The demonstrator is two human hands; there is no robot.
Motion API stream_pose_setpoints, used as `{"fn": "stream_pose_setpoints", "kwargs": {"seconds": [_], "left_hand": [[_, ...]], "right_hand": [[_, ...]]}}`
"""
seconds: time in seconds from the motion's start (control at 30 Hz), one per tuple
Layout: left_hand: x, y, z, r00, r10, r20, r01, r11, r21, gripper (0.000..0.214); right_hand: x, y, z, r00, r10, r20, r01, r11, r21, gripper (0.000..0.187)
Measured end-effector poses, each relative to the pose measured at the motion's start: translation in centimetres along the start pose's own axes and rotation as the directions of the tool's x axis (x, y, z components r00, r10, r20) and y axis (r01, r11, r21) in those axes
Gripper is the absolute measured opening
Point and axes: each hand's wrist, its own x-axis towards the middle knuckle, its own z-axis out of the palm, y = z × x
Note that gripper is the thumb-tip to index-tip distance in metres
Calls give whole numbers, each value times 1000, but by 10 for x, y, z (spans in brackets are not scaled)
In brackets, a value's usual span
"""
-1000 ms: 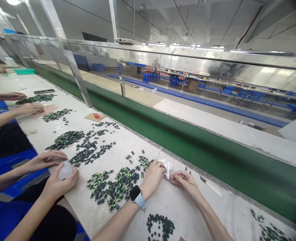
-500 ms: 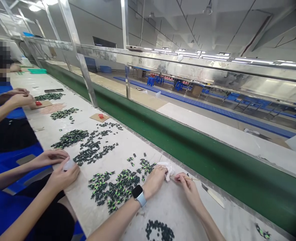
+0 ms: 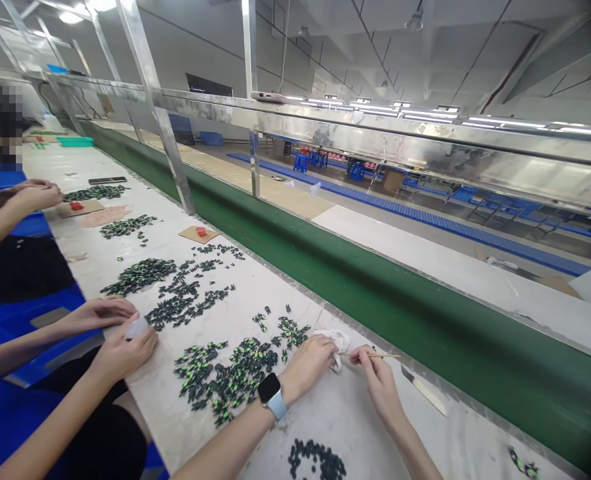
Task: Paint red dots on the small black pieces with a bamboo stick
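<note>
My left hand (image 3: 310,363), with a watch (image 3: 270,393) on its wrist, is closed on a crumpled white cloth (image 3: 336,341) at the table's far edge. In my right hand (image 3: 375,370) a thin wooden stick (image 3: 388,355) is pinched between the fingertips. The stick's left end points to the cloth; whether it touches is hidden by the fingers. Left of my left hand lies a heap of small black-and-green pieces (image 3: 248,367). Small black round pieces (image 3: 318,457) lie in a rough ring nearer to me.
A knife (image 3: 428,393) lies right of my right hand, with a few black-and-green pieces (image 3: 523,463) farther right. Beyond the table (image 3: 370,433) runs a green belt (image 3: 375,293). On the left, co-workers' hands (image 3: 125,353) work beside more heaps. A red cup (image 3: 201,231) sits on cardboard.
My hands stay at nearly the same place over the cloth, with only a slight shift of the left wrist and the cloth. The farther co-worker's hands have moved slightly left.
</note>
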Motion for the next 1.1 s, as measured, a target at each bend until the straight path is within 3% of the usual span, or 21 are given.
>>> {"fn": "stream_pose_setpoints", "kwargs": {"seconds": [0.17, 0.43, 0.6, 0.8, 0.97, 1.1], "left_hand": [[4, 0, 10, 995, -95, -14, 95, 995, -22, 33], [0, 1, 18, 976, -198, -94, 197, 980, -21, 34], [3, 6, 22, 987, -151, -57, 150, 989, -7, 33], [9, 8, 14, 995, -101, 28, 100, 995, 26, 33], [11, 2, 13, 993, -104, 50, 102, 994, 35, 32], [10, 0, 14, 991, -134, 2, 134, 991, 14, 32]], "right_hand": [[4, -3, 6, 1000, 3, 30, -3, 1000, -16, 33], [-5, 15, 0, 998, 44, -47, -44, 999, 16, 34], [-8, 19, 3, 998, 53, -33, -51, 998, 45, 33], [-4, 28, 4, 996, 73, -53, -68, 994, 90, 32], [-4, 43, -16, 981, 120, -152, -98, 985, 144, 33], [-11, 43, -36, 950, 141, -278, -97, 981, 166, 35]]}}
